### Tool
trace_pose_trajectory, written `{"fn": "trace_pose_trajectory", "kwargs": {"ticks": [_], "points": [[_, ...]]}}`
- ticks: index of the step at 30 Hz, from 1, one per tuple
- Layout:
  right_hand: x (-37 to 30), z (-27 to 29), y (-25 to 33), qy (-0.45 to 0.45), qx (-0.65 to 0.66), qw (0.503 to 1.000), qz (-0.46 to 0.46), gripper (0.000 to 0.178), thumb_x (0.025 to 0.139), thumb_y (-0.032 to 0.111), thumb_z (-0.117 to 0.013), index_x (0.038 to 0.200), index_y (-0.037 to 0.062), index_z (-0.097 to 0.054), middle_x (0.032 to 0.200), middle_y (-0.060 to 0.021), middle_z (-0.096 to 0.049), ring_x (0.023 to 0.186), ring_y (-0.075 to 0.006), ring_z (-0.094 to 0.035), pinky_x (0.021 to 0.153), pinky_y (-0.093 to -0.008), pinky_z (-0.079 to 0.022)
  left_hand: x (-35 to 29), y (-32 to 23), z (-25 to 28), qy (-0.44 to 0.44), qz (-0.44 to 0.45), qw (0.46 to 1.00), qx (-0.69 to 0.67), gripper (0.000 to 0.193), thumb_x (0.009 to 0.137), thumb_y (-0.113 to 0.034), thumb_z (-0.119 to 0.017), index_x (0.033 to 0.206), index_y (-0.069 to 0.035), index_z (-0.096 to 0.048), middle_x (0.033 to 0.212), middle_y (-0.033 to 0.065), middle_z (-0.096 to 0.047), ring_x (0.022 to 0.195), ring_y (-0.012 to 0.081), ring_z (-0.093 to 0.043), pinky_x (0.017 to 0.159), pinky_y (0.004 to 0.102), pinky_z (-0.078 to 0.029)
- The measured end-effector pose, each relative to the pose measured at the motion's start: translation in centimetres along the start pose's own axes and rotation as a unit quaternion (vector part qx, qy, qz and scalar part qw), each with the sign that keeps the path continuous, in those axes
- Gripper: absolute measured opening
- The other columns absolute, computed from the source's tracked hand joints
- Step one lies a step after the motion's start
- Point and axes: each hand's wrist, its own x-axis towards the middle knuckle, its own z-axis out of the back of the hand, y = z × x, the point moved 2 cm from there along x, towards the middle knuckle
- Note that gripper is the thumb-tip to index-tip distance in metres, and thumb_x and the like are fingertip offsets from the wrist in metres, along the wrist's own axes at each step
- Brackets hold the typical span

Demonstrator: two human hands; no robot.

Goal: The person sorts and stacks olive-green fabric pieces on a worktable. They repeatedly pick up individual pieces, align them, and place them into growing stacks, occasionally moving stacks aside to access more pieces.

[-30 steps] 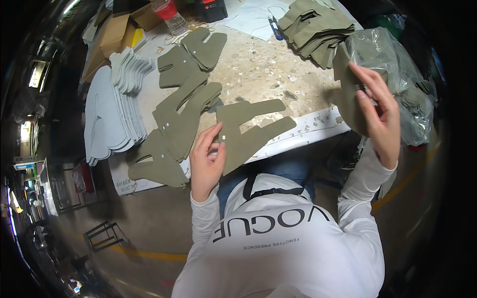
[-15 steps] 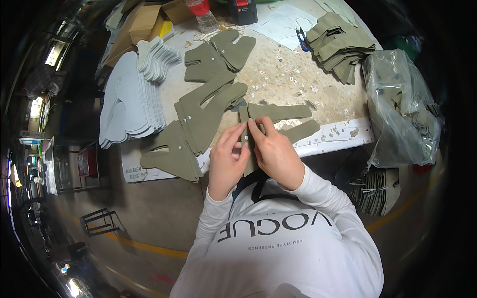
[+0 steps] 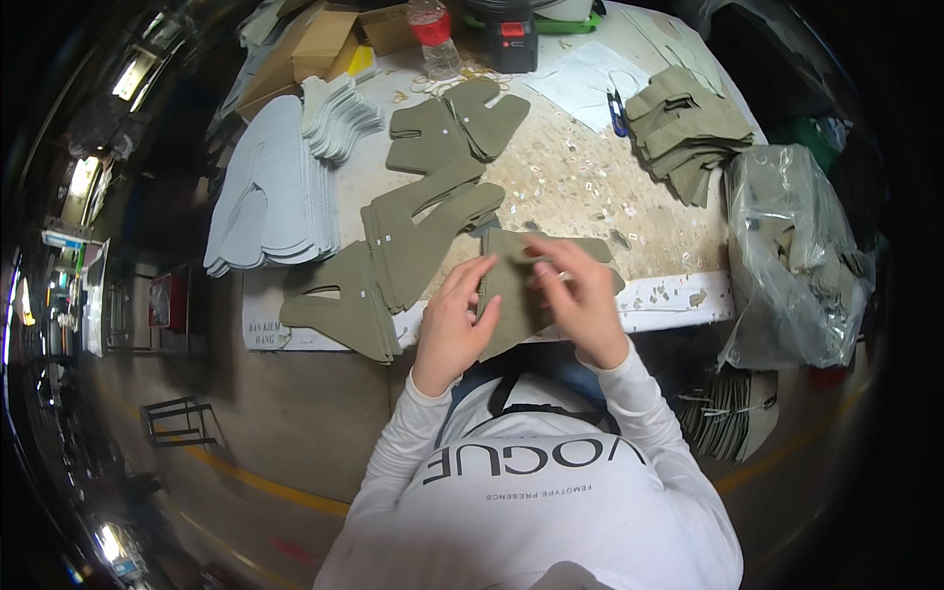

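A stack of flat olive-green cut pieces (image 3: 516, 285), seemingly fabric, lies at the table's front edge before me. My left hand (image 3: 457, 320) grips its left edge, the thumb on top and the fingertips along the side. Above the right part of the same stack hovers my right hand (image 3: 590, 305), fingers loosely bent and apart, slightly blurred. Nothing shows between them. Just left of my hands, another olive stack (image 3: 339, 305) overlaps a forked olive stack (image 3: 413, 236), both with tiny white labels along an edge. A further olive stack (image 3: 457, 123) lies beyond them.
Pale grey pieces (image 3: 265, 197) are piled at the left. Blue-handled snips (image 3: 617, 113) and an olive bundle (image 3: 688, 128) lie far right, near a clear plastic bag (image 3: 796, 256). A bottle (image 3: 433, 39) and black battery (image 3: 511, 44) stand behind. Scraps litter the tabletop (image 3: 580, 167).
The raised edge of the olive stack has come down, and the pieces now lie flat. My right hand has moved away to the right, lifting off the edge. The view has shifted slightly.
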Motion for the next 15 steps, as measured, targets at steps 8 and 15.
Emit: {"fn": "trace_pose_trajectory", "kwargs": {"ticks": [8,15], "points": [[1.3,5.2,-5.7,-0.173,-0.002,0.985,0.004,0.026,0.094,0.000,-0.053,0.113,0.0007,-0.069,0.102,-0.0075,-0.065,0.088,-0.0112,-0.061,0.070,-0.0205,-0.048,3.6,-6.1,3.7,0.076,-0.258,0.947,0.173,0.048,0.080,-0.002,-0.062,0.127,-0.008,-0.061,0.130,0.0132,-0.059,0.103,0.0339,-0.065,0.084,0.0387,-0.054],[0.8,5.5,-6.7,-0.159,0.056,0.985,-0.026,0.026,0.096,0.002,-0.052,0.116,-0.0003,-0.068,0.103,-0.0049,-0.064,0.079,-0.0077,-0.057,0.070,-0.0204,-0.046,6.8,-12.1,13.1,0.078,-0.311,0.917,0.236,0.047,0.081,-0.003,-0.061,0.127,-0.011,-0.063,0.130,0.0093,-0.061,0.101,0.0221,-0.066,0.082,0.0300,-0.053]]}}
